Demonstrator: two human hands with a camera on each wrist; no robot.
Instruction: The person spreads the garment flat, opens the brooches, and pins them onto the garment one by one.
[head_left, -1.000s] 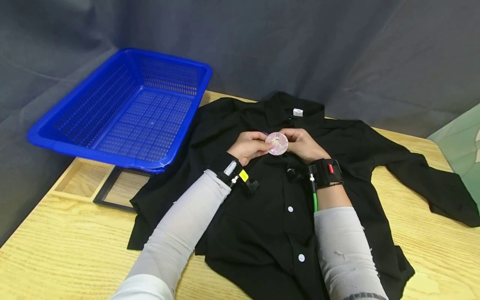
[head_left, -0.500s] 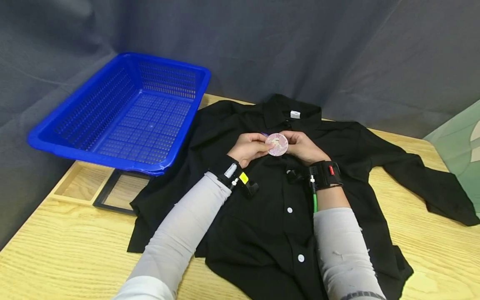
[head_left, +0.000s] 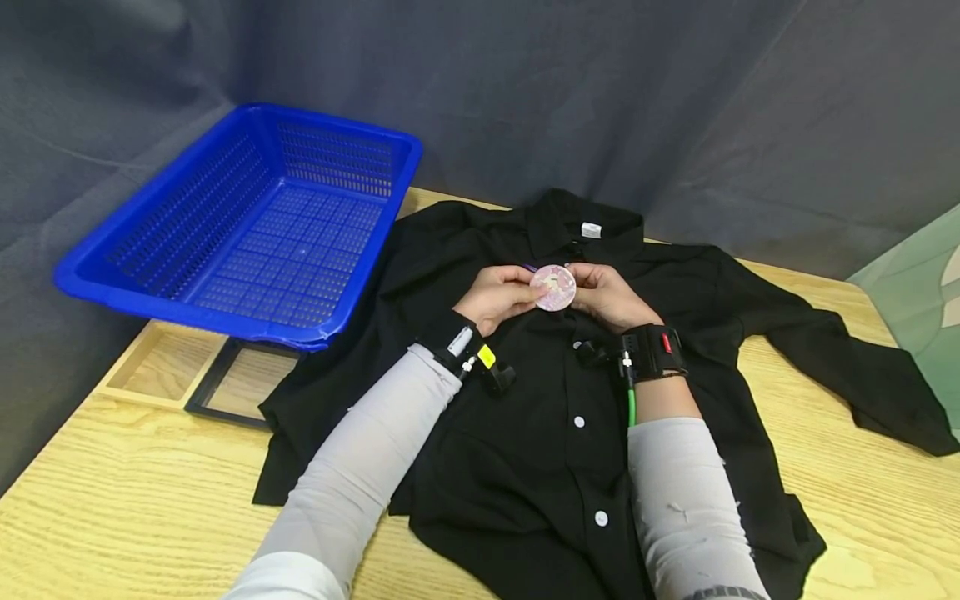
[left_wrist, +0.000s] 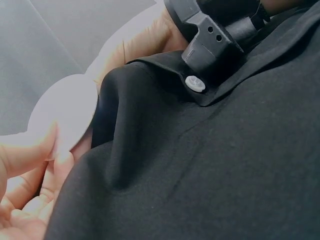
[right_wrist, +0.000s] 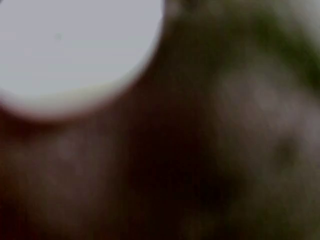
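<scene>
shirt: matt black cloth | basket: glossy blue plastic | table: pale grained wood

A light wooden table carries a black shirt and blue basket.

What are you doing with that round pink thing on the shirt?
A person holds a small round pink badge between both hands, the left hand on one side and the right hand on the other. They hold it just over the chest of a black shirt spread flat on a wooden table, below the collar. A blue basket sits off to the left with nothing visible in it.
</scene>
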